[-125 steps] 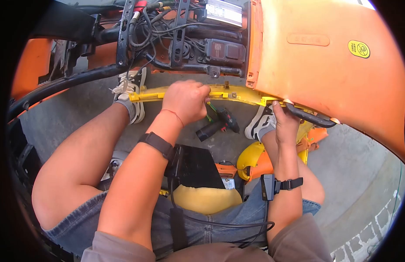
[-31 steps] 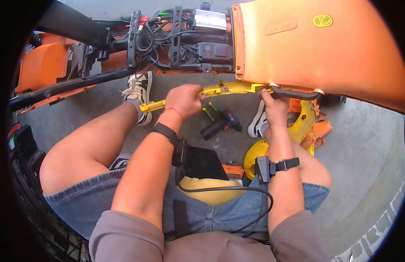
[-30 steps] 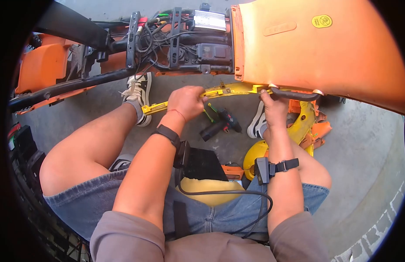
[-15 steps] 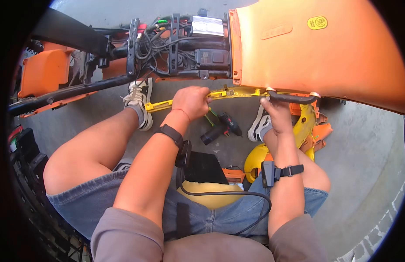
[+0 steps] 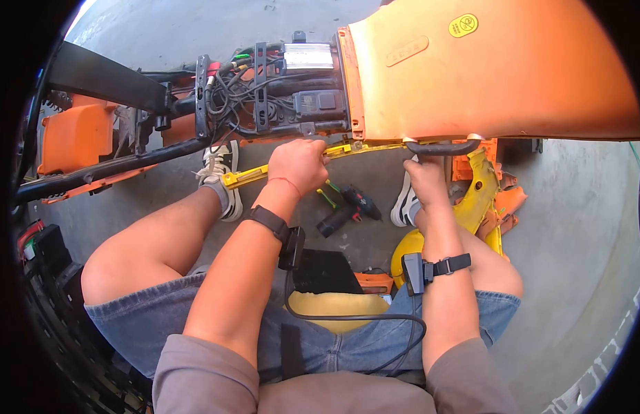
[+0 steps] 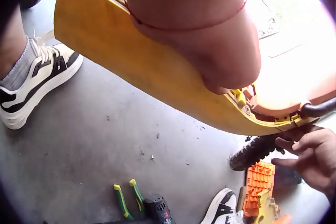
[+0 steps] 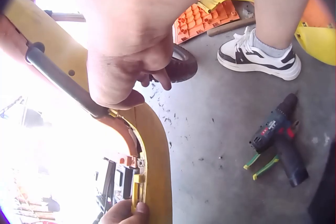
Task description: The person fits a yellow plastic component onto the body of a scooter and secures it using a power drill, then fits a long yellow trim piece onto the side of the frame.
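A long, curved yellow panel [image 5: 247,176] runs along the lower side of the orange body cover [image 5: 499,83]. My left hand [image 5: 298,167] grips its upper edge; in the right wrist view, fingers of that left hand [image 7: 126,212] pinch the edge by a yellow clip. Just under the black handle [image 5: 443,148] is my right hand [image 5: 428,181]. The left wrist view shows the right hand [image 6: 311,156] below the panel's far end with its fingers spread, gripping nothing. Whether its thumb touches the panel edge, I cannot tell.
A black frame with tangled cables [image 5: 227,93] lies beyond the left hand. On the floor between the shoes are a drill [image 5: 358,201] and green-handled pliers [image 5: 325,197]. Yellow trim [image 5: 479,190] and orange parts [image 5: 508,207] lie at the right.
The head view has shifted, so the orange cover appears turned. My right thumb has come away from its earlier place on the panel by the handle. The left hand keeps its grip.
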Demonstrator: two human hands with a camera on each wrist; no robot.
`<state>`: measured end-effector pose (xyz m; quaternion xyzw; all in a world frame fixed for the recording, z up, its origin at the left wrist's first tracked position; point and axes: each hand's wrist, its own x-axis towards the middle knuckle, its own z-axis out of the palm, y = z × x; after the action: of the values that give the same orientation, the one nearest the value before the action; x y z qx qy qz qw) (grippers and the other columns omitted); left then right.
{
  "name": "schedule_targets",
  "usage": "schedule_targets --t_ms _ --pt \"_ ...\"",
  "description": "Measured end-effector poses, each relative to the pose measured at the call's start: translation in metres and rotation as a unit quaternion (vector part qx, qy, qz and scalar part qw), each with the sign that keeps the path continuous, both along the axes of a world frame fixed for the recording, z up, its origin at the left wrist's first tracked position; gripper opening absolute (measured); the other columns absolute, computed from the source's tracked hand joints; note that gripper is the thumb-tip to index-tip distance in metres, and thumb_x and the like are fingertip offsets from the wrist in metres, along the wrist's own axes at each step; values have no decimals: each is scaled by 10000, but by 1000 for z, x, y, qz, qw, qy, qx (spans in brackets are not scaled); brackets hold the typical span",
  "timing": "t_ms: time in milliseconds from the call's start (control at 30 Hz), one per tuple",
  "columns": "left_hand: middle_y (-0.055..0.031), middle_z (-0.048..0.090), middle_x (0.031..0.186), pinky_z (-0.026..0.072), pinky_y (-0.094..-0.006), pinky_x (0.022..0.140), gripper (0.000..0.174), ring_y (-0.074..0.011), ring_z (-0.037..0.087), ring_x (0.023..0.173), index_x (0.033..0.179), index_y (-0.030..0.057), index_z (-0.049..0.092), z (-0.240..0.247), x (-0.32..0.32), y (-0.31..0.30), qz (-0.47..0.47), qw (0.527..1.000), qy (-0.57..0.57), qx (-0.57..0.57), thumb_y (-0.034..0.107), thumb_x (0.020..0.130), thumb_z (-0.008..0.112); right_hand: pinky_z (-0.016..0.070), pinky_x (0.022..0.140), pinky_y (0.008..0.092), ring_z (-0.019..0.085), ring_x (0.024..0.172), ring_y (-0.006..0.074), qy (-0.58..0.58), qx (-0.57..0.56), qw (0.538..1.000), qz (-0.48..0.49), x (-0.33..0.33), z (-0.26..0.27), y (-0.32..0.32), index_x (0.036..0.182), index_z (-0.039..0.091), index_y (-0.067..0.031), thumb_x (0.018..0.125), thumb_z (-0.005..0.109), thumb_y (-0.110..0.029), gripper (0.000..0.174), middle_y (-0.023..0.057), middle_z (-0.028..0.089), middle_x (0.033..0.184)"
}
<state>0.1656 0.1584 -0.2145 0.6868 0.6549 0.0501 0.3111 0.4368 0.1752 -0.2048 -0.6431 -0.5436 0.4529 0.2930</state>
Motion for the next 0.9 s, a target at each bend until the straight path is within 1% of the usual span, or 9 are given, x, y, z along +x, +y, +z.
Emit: schedule_targets --t_ms 100,200,333,433,533,600,700,833,900 --pt "-99 715 883 538 -428 794 154 -290 675 911 859 99 680 2 -4 -3 -18 998 -14 56 252 837 688 342 1090 336 527 1253 221 65 -17 995 -70 -8 1 -2 1276 564 28 789 581 16 488 100 605 1315" --pt "-93 693 879 521 -441 791 186 -301 654 905 899 100 682 -2 -12 -3 -34 995 -22 86 279 850 694 290 1124 347 455 1322 206 91 -17 995 -47 -9 2 -4 1319 531 -3 834 669 -23 505 77 523 1390" --pt "-76 685 881 504 -446 778 223 -291 638 907 895 94 673 -8 -16 -3 -3 986 -20 166 306 843 718 293 1131 345 449 1330 211 150 1 987 -61 -17 -3 -6 1325 513 -7 845 720 -43 523 86 516 1391" --pt "-59 667 873 484 -432 790 292 -281 623 904 963 81 640 -12 -10 -9 -13 980 14 199 310 822 755 329 1113 347 473 1305 214 113 30 991 -59 -14 -12 -6 1334 493 -12 847 767 -73 562 92 530 1368" --pt "-85 625 958 461 -414 859 398 -297 608 923 1051 75 563 -12 -8 -14 67 979 -8 195 303 801 774 378 1080 358 517 1255 219 138 39 989 -48 -17 -13 -1 1293 526 -3 844 792 -99 531 89 565 1319" --pt "-125 574 1043 447 -444 891 553 -335 575 946 1125 45 528 -16 -9 -14 121 973 -29 192 356 769 817 413 1044 365 554 1206 235 54 54 997 -30 -23 -10 2 1247 563 10 838 806 -136 497 112 601 1273" --pt "-126 522 1136 434 -450 931 608 -343 525 1034 1143 49 531 -20 -6 -14 131 947 20 293 394 742 831 453 983 382 592 1123 274 -37 94 994 -46 -35 -5 1 1190 573 20 799 833 -154 500 150 628 1209" --pt "-103 519 1161 426 -435 947 625 -323 485 1087 1195 60 534 -27 -3 -16 125 941 80 305 391 750 823 463 957 374 611 1079 289 -21 106 992 -58 -36 -20 4 1156 590 32 795 836 -166 479 158 650 1174" --pt "-103 535 1167 425 -430 945 633 -321 499 1064 1236 63 534 -31 -5 -15 69 953 86 281 379 762 810 470 935 382 628 1043 294 15 110 990 -84 -38 -15 2 1131 601 34 802 831 -170 450 152 675 1121"
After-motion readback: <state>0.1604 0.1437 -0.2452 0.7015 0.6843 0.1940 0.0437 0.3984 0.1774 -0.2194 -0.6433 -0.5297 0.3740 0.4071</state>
